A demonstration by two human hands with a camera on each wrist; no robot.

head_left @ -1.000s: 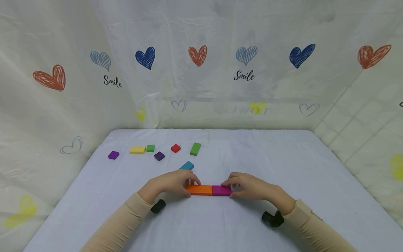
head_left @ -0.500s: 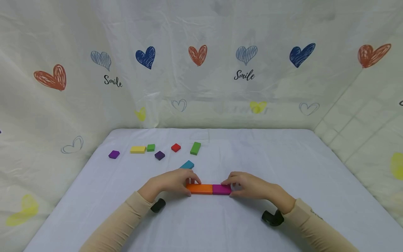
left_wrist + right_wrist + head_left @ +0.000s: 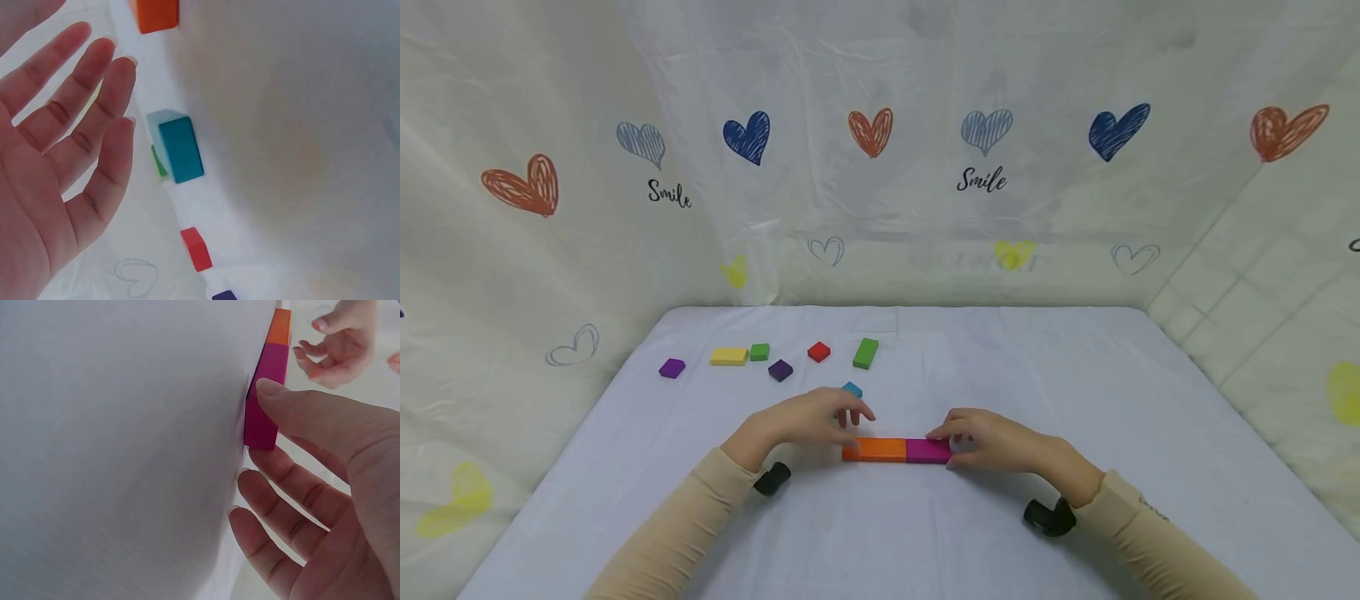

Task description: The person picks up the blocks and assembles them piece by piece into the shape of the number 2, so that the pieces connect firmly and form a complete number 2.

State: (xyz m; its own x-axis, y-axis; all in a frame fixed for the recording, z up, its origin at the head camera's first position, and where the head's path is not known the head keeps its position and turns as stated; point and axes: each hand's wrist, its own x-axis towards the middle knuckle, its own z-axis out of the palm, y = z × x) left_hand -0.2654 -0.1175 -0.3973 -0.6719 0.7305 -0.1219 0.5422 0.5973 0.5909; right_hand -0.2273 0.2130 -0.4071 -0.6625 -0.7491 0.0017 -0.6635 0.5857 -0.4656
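An orange block (image 3: pixel 882 450) and a magenta block (image 3: pixel 927 451) lie end to end in a row on the white cloth. My right hand (image 3: pixel 996 443) pinches the magenta block (image 3: pixel 261 424) at its right end, thumb on the near side and forefinger on the far side. Just above the left end of the orange block hovers my left hand (image 3: pixel 808 418); in the left wrist view its fingers are loosely spread and hold nothing. Behind that hand a blue block (image 3: pixel 180 149) lies on the cloth, partly hidden in the head view.
Farther back lie a purple block (image 3: pixel 672 368), a yellow block (image 3: pixel 728 357), a small green block (image 3: pixel 760 352), a dark purple block (image 3: pixel 780 370), a red block (image 3: pixel 819 352) and a longer green block (image 3: pixel 866 353). A curtain with printed hearts (image 3: pixel 871 132) hangs behind the table.
My left hand has let go of the orange block and risen slightly up and back, covering more of the blue block. The right hand and the row have stayed in place.
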